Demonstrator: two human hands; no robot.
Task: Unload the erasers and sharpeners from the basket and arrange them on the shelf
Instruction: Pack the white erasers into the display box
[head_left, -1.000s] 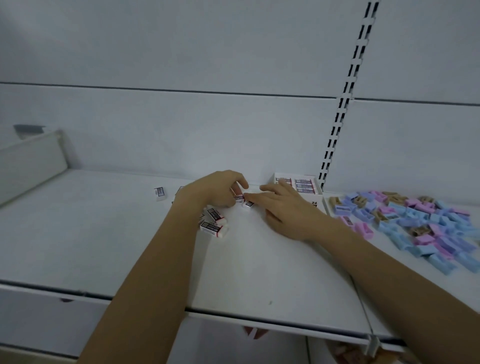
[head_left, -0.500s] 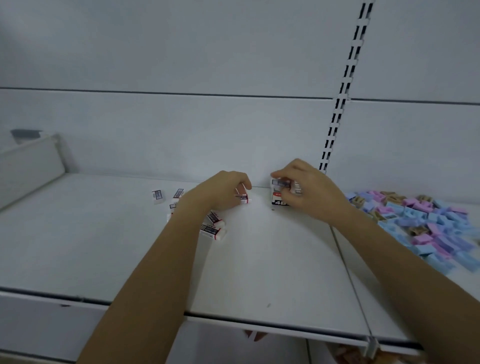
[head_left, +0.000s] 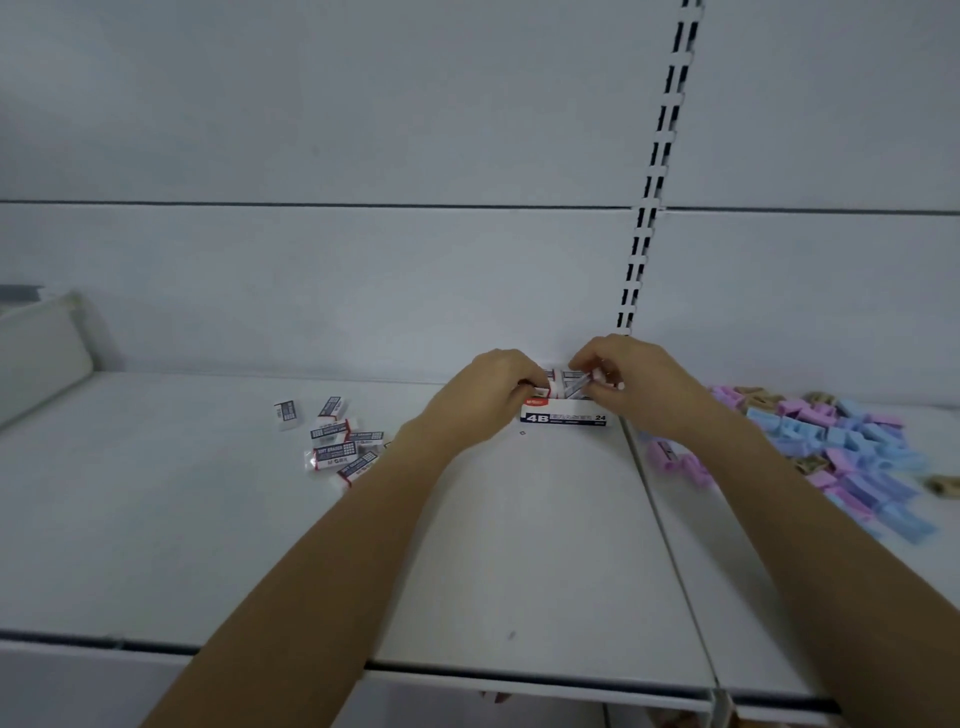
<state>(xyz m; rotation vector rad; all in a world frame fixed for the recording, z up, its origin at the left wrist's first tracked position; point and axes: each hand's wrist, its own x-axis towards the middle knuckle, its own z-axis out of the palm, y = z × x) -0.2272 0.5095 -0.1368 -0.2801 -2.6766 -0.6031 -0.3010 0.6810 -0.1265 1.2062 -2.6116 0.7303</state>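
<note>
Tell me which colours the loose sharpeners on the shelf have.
The sharpeners are pink, light blue and tan; the head view shows them.

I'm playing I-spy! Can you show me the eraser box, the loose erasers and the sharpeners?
eraser box (head_left: 563, 418): head view, its printed front side.
loose erasers (head_left: 332, 451): head view, label of a middle one.
sharpeners (head_left: 810, 431): head view, a blue one mid-pile.

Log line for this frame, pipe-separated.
left hand: grips erasers in 4B box | right hand: same | loose erasers: box's left | sharpener pile: box's right
</note>
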